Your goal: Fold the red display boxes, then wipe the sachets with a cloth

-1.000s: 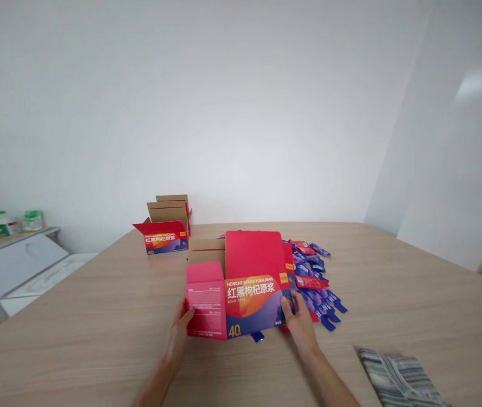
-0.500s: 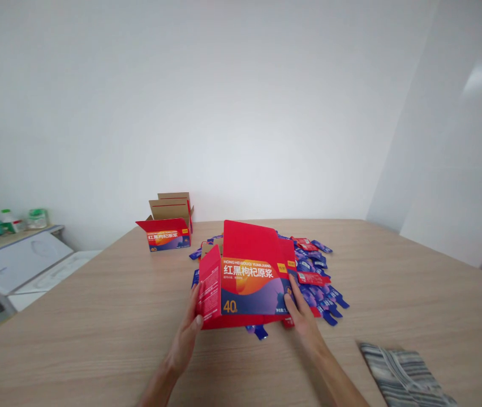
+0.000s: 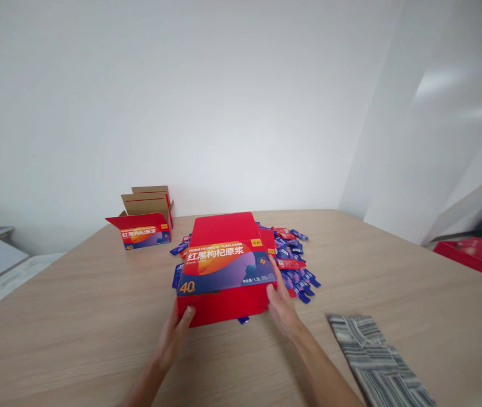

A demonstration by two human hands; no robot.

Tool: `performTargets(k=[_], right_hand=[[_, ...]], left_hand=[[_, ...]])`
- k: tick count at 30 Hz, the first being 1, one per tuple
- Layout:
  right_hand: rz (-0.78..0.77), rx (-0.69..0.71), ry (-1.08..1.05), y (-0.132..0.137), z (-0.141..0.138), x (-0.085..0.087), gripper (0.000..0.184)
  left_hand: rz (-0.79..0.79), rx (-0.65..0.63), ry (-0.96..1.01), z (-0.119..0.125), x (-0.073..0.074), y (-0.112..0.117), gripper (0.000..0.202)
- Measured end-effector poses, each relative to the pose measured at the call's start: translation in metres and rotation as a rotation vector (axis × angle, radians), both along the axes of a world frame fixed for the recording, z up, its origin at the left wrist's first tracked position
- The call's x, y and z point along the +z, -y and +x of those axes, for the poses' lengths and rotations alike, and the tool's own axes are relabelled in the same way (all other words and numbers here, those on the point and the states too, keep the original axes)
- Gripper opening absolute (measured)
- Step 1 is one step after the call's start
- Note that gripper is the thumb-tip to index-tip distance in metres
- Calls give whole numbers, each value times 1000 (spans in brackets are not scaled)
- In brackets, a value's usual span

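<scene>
Red card fills the middle of the view: a red carton [image 3: 224,265], printed with an orange and purple panel and white lettering, sits on the pale wood table [image 3: 75,316], gripped from both sides. The left hand [image 3: 173,336] clasps its near left corner, the thumb [image 3: 189,310] pressed on the plain red front face; the other fingers of that hand seem to curl under or behind the corner, though they are hidden. The right hand [image 3: 282,308] is stretched along the carton's right edge, its fingers [image 3: 275,281] laid flat against the side and reaching towards the far corner. The carton's top slopes up and away from both thumbs.

Just beyond the right fingertips, and touching the carton's right side, lies a heap of blue and red sachets [image 3: 294,265]; a few more show past the left fingers. Well beyond the left hand stands a second carton [image 3: 144,229] with its flaps open. Near the right wrist, on the outer side, lies a striped cloth [image 3: 372,362].
</scene>
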State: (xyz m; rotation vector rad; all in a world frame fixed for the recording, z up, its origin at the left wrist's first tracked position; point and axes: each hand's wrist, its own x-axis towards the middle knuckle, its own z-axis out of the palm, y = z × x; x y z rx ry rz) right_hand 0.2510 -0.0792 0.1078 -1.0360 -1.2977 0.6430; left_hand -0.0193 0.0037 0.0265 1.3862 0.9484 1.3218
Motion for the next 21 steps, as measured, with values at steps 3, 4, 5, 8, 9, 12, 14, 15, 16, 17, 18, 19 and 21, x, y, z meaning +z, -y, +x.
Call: performTargets(k=[3,4,5,8,9,12,14,15,16,17,18,19,21], right_hand=[[-13,10,-5,0,0,4,80],[-14,2,3,-1,0,4,81],[-12,-12,18,-1,0,3,83],[-12,-56,91,-3,1,-1,92],[-17,-63,118,-3,1,-2,93],[-37,-63,183,-3,0,-5,92],[-45,-62,220,-4,-2,-6,90],[-47,-61,235,-4,-2,-7,90],[-50,-57,249,-4,-3,-8,91],[-54,-48,260,-5,-3,-10,92],[-57,-36,270,-6,-3,-13,92],[-60,-22,280,-7,-3,-15,93],[-66,14,315,-8,-1,-22,94]], left_hand=[[-67,-67,84,1,-3,3,69],[-83,-78,100,1,-2,4,70],[-96,-79,107,2,-1,5,71],[-115,-54,103,2,5,8,71],[-113,-46,101,2,7,9,70],[-102,-32,97,1,14,12,71],[-95,-24,89,0,17,14,71],[-96,-19,84,-1,17,14,71],[-100,-14,82,-2,17,14,71],[-105,-11,83,-3,15,13,71],[-108,-16,87,-4,13,11,72],[-110,-28,101,-5,9,8,73],[-117,-81,156,-7,2,2,79]])
